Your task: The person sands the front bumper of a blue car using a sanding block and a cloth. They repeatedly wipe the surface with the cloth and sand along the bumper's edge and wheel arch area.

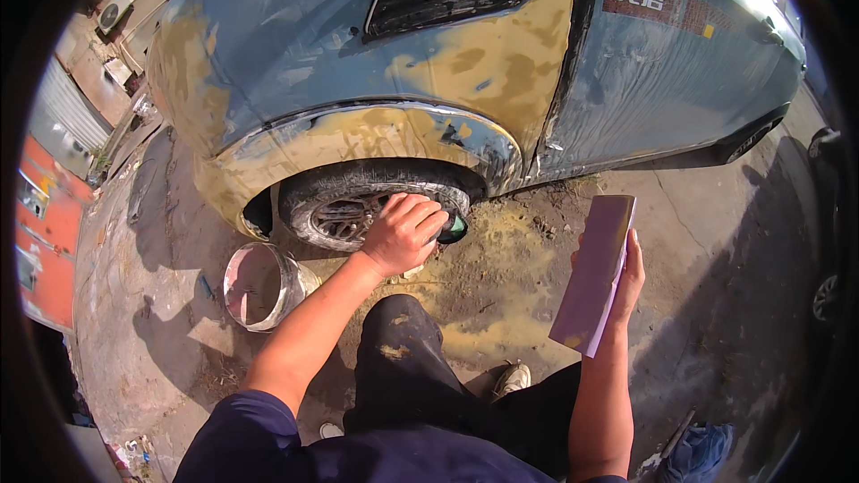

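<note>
My left hand (406, 231) is closed around a dark object with a round green end (455, 229), perhaps a bottle; most of it is hidden by the fingers. It is in front of the car's dusty wheel (329, 215). Off to the right, my right hand (629, 282) grips a long block wrapped in purple sandpaper (594, 268), tilted, with yellowish dust on its lower end. Before me stands a blue-grey car, its front fender (483, 74) patched with tan body filler. More filler covers the wheel arch lip (376, 137).
A stained plastic bucket (251, 288) stands left of my forearm, close to the wheel. Yellow dust coats the concrete ground (496, 282). A blue cloth or bag (698, 453) lies at lower right. Another dark car (825, 228) is at the right edge, and a red cabinet-like object (54, 235) at far left.
</note>
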`<state>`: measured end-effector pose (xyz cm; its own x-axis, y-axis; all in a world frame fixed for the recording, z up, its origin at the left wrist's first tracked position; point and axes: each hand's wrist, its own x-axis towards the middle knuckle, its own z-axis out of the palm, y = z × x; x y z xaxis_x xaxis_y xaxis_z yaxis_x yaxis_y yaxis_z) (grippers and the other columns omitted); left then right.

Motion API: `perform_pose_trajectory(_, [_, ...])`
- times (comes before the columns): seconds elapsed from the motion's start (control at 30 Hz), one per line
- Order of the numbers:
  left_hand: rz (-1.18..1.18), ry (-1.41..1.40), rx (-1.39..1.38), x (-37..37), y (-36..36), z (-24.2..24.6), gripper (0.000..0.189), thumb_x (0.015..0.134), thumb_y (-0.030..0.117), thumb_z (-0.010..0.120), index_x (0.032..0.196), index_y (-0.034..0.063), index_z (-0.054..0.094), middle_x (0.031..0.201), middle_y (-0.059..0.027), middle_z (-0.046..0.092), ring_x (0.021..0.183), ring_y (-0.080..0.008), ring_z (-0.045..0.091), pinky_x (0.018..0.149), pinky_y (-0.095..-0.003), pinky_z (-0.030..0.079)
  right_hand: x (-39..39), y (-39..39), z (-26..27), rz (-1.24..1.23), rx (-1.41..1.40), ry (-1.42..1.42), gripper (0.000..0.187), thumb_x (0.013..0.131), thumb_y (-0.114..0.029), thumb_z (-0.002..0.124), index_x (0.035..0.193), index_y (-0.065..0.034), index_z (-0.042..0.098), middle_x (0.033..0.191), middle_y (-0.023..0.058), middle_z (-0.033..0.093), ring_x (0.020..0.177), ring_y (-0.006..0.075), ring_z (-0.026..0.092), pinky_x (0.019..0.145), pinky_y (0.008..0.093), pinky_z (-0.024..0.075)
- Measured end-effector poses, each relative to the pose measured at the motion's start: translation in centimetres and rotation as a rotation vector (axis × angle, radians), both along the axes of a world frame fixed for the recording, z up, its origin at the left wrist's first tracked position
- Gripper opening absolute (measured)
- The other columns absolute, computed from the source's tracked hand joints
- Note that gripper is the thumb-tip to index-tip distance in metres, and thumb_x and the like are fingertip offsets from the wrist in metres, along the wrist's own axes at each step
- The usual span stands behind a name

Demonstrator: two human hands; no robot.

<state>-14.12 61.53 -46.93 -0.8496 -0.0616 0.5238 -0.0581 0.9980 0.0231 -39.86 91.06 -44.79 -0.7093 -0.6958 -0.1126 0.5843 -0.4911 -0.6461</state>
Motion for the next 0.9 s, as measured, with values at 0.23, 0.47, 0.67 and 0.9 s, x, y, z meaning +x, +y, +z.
perform_pose_trajectory(0.23, [1.079,-0.204,0.691,24.9,-1.8,-5.2,0.035,0.096,0.037,0.083,0.113,0.0072,0.080,0.114,-0.0175,0.082,0.109,-0.0404,0.077,0.096,-0.0510,0.060,0.6,3.7,1.1,-0.042,0.023,0.016,0.042,0.118,-0.041,0.050,0.127,-0.0063,0.072,0.105,0.0106,0.078,0.082,0.0206,0.075,0.065,0.0370,0.0627])
perform_pose_trajectory(0.47, [1.281,-0.493,0.516,32.9,-2.8,-8.4,0.069,0.097,0.042,0.082,0.148,0.0067,0.052,0.137,-0.0286,0.072,0.123,-0.0476,0.073,0.103,-0.0593,0.058,0.7,5.2,2.2,-0.167,0.144,0.035,0.041,0.118,-0.043,0.052,0.122,-0.0078,0.073,0.094,0.0093,0.078,0.073,0.0190,0.074,0.062,0.0342,0.0622])
perform_pose_trajectory(0.67, [1.441,-0.674,0.571,30.7,-4.8,-7.9,0.043,0.099,0.033,0.076,0.130,0.0027,0.076,0.137,-0.0275,0.075,0.126,-0.0439,0.075,0.106,-0.0554,0.060,0.7,5.7,2.8,-0.127,0.100,0.105,0.041,0.118,-0.041,0.053,0.128,-0.0066,0.073,0.102,0.0095,0.079,0.077,0.0181,0.075,0.065,0.0339,0.0632])
perform_pose_trajectory(0.9, [1.399,-0.804,0.516,30.3,-5.6,-6.5,0.032,0.097,0.021,0.070,0.121,0.0054,0.085,0.132,-0.0225,0.080,0.127,-0.0414,0.075,0.107,-0.0515,0.061,0.8,6.1,3.0,-0.157,0.098,0.080,0.041,0.119,-0.040,0.053,0.129,-0.0053,0.072,0.105,0.0110,0.079,0.078,0.0186,0.075,0.064,0.0337,0.0631])
